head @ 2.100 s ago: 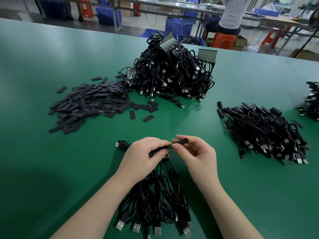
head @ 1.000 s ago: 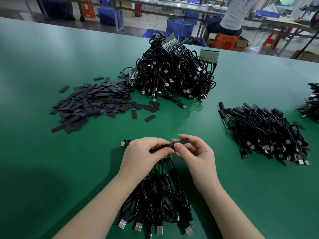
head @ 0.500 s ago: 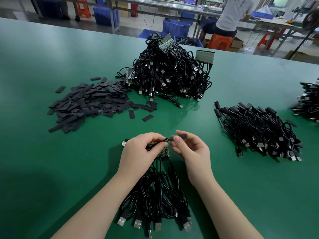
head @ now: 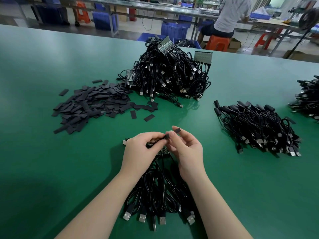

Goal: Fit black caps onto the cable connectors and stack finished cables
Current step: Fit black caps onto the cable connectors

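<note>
My left hand grips the connector end of a bundle of black cables that lies between my forearms, its USB plugs pointing towards me. My right hand pinches a black cap between thumb and forefinger, right at the connector held by my left hand. The two hands touch at the fingertips. Flat black caps lie loose in a heap at the left. A large tangled heap of cables stands at the middle back. A pile of capped cables lies at the right.
Another cable pile shows at the far right edge. The green table stretches wide to the left. Beyond the far edge are blue crates, workbenches and a seated person on an orange stool.
The hands stayed joined over the bundle. My right hand has worked the cap closer against the connector and the cap now tilts upward a little.
</note>
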### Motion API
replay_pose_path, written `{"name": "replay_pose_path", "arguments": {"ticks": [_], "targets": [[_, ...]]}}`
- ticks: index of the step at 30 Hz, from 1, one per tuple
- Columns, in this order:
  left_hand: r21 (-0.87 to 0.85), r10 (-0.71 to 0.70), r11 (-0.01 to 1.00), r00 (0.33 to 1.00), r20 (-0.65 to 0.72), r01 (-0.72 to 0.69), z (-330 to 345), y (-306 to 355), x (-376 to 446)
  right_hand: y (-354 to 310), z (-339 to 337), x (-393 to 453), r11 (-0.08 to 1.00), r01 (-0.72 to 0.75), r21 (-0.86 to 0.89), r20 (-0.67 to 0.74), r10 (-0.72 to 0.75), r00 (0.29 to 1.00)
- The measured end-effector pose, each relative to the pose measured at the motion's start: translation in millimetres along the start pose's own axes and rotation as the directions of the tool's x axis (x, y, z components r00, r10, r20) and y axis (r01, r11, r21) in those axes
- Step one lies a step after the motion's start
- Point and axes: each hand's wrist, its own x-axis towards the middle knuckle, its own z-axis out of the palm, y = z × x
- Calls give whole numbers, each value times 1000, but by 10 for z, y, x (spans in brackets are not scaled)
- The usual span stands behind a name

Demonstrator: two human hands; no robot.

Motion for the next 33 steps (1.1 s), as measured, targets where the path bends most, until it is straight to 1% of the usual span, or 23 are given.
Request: {"name": "replay_pose_path", "arguments": {"ticks": [2, 4, 12, 15, 19, 22, 28, 33], "targets": [[23, 42, 999, 999, 0, -42, -8, 11, 1, 8, -56, -22, 998, 34, -51, 31, -32, 999], [50, 79, 996, 997, 7, -80, -15, 12, 7, 18, -88, -43, 998, 38, -57, 44, -35, 998], [59, 126, 990, 992, 24, -127, -14, 17, 32, 32, -75, -49, 999, 35, -22, -13, -35, 999], [21, 108, 994, 994, 18, -108, -21, 25, 30, 16, -73, -57, 999, 32, -16, 7, -32, 999], [-7, 132, 991, 991, -19, -132, -16, 43, 9, -5, -78, -71, 997, 35, -64, 49, -32, 998], [-21, 137, 990, 990, -34, -138, -18, 26, 10, -24, -75, -79, 997, 28, -77, 52, -24, 998], [-28, 135, 990, 991, -22, -136, -23, 28, 16, -31, -63, -107, 998, 16, -61, 40, -14, 999], [-75, 74, 994, 997, -16, -75, -27, 0, 8, -47, -51, -109, 996, 4, -90, 56, 1, 998]]}}
